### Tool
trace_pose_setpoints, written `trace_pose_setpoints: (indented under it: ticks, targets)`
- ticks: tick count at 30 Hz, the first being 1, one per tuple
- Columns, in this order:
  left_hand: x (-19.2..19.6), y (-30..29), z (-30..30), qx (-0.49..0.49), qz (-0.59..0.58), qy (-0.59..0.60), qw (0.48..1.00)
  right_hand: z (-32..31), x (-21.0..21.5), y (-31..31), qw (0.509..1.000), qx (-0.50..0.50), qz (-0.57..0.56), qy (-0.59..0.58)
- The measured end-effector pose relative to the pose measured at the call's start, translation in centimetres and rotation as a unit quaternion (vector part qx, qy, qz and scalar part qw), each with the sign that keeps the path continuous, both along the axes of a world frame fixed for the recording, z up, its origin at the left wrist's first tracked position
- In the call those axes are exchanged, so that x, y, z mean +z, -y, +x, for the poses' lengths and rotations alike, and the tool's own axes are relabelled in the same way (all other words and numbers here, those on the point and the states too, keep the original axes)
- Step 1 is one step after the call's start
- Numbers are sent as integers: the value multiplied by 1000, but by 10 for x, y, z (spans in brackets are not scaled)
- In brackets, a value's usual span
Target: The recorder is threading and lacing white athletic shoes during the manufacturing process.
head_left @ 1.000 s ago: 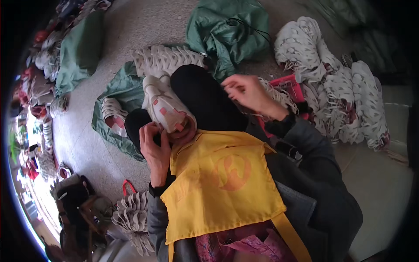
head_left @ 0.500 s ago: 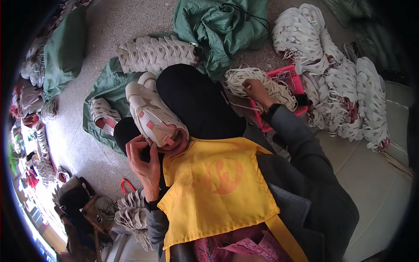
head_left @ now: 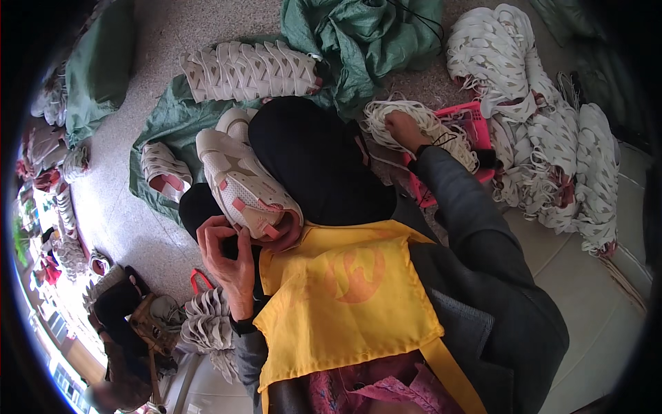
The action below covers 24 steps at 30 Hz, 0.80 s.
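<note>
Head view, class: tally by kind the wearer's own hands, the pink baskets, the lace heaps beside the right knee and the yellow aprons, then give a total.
Hands: 2 (left hand, right hand)
Pink basket: 1
Lace heap: 1
Yellow apron: 1
Total: 5

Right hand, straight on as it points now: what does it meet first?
Most likely the white laces: the right hand appears to be on or just over them; depth is unclear.
</note>
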<state>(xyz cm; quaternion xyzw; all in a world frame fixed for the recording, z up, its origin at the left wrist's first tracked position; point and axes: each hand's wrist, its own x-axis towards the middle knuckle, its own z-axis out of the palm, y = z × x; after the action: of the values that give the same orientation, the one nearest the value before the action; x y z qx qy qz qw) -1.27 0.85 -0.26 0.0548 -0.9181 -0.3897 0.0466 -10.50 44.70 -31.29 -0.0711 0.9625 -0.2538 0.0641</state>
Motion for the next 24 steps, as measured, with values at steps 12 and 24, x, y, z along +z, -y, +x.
trace_pose_setpoints:
  ticks: [12, 24]
  targets:
    - [-8, 6, 2, 1, 17, -5, 1000, -46, 146, 25, 904, -130, -388, 123]
    - [21, 14, -15, -60, 56, -68, 994, -28, 366, 165, 867, 75, -489, 57]
